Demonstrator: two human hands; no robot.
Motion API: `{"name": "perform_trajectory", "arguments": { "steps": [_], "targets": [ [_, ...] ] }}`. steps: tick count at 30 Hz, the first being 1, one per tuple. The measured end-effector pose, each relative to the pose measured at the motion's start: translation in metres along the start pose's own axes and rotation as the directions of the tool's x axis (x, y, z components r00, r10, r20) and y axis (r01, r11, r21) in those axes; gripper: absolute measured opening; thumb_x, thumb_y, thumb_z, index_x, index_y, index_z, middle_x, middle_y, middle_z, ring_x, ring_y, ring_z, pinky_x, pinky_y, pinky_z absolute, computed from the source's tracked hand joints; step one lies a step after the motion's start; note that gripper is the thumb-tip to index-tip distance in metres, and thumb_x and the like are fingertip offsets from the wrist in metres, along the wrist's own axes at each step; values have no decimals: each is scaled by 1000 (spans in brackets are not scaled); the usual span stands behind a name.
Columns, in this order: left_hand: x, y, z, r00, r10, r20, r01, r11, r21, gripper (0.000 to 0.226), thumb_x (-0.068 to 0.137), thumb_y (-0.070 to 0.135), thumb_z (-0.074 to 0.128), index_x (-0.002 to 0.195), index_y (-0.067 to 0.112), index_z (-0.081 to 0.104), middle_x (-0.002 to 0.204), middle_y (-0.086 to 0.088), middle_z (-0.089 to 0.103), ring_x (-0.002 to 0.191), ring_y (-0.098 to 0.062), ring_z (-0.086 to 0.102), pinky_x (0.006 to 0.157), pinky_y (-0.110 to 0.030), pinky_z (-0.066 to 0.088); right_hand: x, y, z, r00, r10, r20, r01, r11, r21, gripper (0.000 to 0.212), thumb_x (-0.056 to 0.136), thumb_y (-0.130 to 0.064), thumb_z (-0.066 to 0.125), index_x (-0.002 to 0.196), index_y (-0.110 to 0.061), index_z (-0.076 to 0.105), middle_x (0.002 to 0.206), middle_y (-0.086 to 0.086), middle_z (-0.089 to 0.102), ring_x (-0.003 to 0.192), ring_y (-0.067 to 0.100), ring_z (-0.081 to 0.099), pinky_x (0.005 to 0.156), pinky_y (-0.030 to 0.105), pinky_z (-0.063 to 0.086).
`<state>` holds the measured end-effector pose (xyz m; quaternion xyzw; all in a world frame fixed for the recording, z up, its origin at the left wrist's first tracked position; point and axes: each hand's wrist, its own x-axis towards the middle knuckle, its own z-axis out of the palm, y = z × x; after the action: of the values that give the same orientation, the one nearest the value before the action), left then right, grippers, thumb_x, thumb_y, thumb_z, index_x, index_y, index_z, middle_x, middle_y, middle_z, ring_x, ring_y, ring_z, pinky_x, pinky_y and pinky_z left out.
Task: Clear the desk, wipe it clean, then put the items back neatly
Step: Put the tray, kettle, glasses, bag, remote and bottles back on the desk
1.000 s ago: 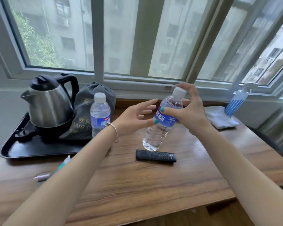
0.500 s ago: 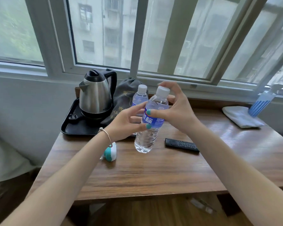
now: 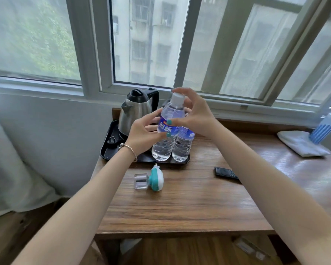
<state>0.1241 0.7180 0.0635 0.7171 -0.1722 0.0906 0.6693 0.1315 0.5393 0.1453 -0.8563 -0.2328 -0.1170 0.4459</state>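
Both hands hold a clear water bottle point(image 3: 163, 148) with a blue label and white cap, upright. My right hand point(image 3: 196, 116) grips its neck and label from the right. My left hand point(image 3: 141, 133) cups its left side with the thumb on the label. The bottle's base is at the front of the black tray point(image 3: 111, 150); I cannot tell whether it rests there. A second water bottle point(image 3: 183, 148) stands on the tray, touching it on the right. The steel kettle point(image 3: 136, 111) stands on the tray's back left.
A teal-and-white plug-in device point(image 3: 151, 180) lies on the wooden desk point(image 3: 180, 207) in front of the tray. A black remote point(image 3: 225, 174) lies to the right. A white cloth point(image 3: 302, 144) and a blue striped bottle point(image 3: 325, 127) are at the far right, under the window.
The held bottle has moved left, from above the remote to the tray beside the other bottle. My left hand has closed onto its side. The view has swung left.
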Motion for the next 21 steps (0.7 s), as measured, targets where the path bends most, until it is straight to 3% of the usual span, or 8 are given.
{"name": "perform_trajectory", "arguments": {
  "steps": [4,9,13,18,21],
  "targets": [
    [13,-19,-3,998,-49,-26,49,999,-8,82,64,15,87,137,20,51,120,-9,67,102,-22,69,88,-46,56,23,14,12,999,31,35,-25,987,-160,81,59,-18,90,129,-22,50,106,3,69,96,21,68,87,46,56],
    [21,-43,3,992,-112,-65,110,993,-35,78,66,9,86,135,22,52,119,-12,65,96,-21,70,86,-41,57,37,32,32,998,54,27,-45,965,-260,81,65,-11,88,136,-12,50,129,6,58,115,20,54,100,39,47],
    [30,-54,5,987,-145,-71,143,989,-33,77,69,7,84,136,23,51,121,-11,65,96,-22,70,85,-41,58,45,37,36,996,79,47,-60,947,-315,79,69,-10,86,139,-11,47,133,6,56,111,11,47,90,19,36],
    [41,-61,8,987,-146,-66,144,989,-32,74,71,6,83,135,24,50,120,-11,64,93,-21,71,82,-39,58,57,44,35,990,123,62,-91,922,-377,81,73,-11,85,142,-12,43,135,7,54,119,18,49,85,17,32],
    [45,-64,12,989,-139,-59,138,990,-23,67,72,4,81,124,34,51,116,-8,65,96,-19,69,77,-28,58,60,53,37,985,157,72,-115,905,-409,83,73,-12,84,144,-12,40,136,9,52,122,22,49,86,20,34]
  ]
}}
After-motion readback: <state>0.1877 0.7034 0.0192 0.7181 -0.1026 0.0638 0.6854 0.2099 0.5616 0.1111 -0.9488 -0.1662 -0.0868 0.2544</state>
